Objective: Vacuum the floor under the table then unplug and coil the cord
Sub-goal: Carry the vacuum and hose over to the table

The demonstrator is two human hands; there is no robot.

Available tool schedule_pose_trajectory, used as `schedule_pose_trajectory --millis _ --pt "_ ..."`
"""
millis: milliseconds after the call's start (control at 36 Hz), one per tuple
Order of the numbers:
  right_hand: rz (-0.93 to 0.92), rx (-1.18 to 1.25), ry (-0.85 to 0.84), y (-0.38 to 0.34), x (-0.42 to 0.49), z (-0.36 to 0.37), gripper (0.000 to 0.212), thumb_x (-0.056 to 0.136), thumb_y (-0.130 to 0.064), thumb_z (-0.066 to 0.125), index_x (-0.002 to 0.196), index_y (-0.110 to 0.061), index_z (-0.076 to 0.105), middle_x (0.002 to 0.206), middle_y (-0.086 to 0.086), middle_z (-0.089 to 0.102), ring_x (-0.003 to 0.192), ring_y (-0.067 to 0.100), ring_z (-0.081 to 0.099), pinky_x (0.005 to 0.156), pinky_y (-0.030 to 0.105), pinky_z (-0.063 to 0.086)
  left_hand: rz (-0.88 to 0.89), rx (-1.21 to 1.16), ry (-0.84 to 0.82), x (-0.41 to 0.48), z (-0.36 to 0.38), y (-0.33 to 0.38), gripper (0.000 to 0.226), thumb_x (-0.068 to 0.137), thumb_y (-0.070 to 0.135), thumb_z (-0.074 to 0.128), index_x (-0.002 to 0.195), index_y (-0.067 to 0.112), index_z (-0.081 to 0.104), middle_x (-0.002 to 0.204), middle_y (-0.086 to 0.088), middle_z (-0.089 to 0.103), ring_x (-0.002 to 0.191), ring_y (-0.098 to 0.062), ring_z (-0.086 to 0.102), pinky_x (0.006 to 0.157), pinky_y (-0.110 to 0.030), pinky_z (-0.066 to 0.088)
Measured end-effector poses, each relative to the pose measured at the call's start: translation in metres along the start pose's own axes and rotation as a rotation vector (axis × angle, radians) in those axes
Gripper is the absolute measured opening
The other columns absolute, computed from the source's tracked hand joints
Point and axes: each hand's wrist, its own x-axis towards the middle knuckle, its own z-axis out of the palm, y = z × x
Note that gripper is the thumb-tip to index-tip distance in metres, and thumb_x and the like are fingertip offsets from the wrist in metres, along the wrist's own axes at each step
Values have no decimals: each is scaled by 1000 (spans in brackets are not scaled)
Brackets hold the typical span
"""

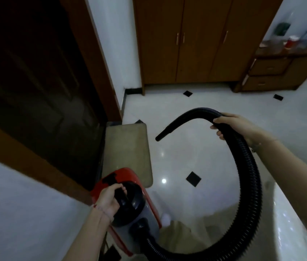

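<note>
A red and grey canister vacuum point(139, 210) hangs at the lower left, lifted off the floor. My left hand point(109, 200) grips its black top handle point(121, 197). A black ribbed hose point(247, 178) runs from the vacuum's front, loops right and up, and ends in a smooth black nozzle point(167, 130) pointing down-left above the floor. My right hand point(230, 124) grips the hose near its top bend. A dark piece that may be the plug or cord point(114, 251) shows below the vacuum; I cannot tell which.
A beige mat point(128, 147) lies on the glossy white tile floor point(186, 159) beside a dark doorway point(35, 81). A wooden wardrobe point(186, 40) stands ahead, a wooden drawer unit point(273, 72) with small items at the far right. A white surface point(299, 223) borders the lower right.
</note>
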Motion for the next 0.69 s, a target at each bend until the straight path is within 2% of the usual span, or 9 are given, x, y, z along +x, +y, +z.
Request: schedule_pose_trajectory --millis 111,222,333,417,472,556,694 --pt "2 61 1 -42 66 -23 26 94 -12 52 120 -4 52 92 16 57 51 15 50 43 20 48 1 -66 -16 34 63 40 19 91 1 50 73 7 51 68 -6 47 63 -15 48 58 -24 48" --pt "21 107 -73 -78 128 -45 24 95 -12 49 118 -5 52 92 14 55 50 12 49 42 19 46 21 -120 -51 69 128 84 18 90 3 51 73 9 52 59 -3 50 59 -14 49 59 -23 46" --pt "-22 42 -91 -111 197 -65 29 95 -11 49 124 -7 50 91 13 55 53 14 49 43 20 47 67 -47 -55 112 195 117 18 91 4 51 74 10 52 57 -1 48 51 -11 48 48 -19 48" --pt "-60 -53 -101 -128 253 -80 31 95 -11 52 125 -10 51 93 15 57 56 17 51 46 21 49 108 22 -23 152 242 138 16 91 6 53 76 9 51 64 -2 47 55 -11 47 48 -18 47" --pt "-56 -108 -125 -139 293 -88 32 94 -13 53 126 -13 52 96 16 58 57 17 53 48 23 50 113 28 0 181 273 151 16 91 7 54 76 9 51 63 -3 47 51 -10 48 44 -17 47" --pt "-28 -149 -161 -157 356 -100 32 94 -13 53 127 -14 52 95 15 59 57 17 53 48 22 50 90 -30 44 222 313 169 18 92 6 53 74 8 51 61 -3 46 41 -8 48 40 -16 45" --pt "29 -224 -254 -197 454 -111 34 94 -14 55 127 -14 52 91 13 58 55 16 53 47 21 50 27 -127 149 265 365 181 20 91 7 53 71 8 51 57 -3 46 47 -12 46 40 -17 45"
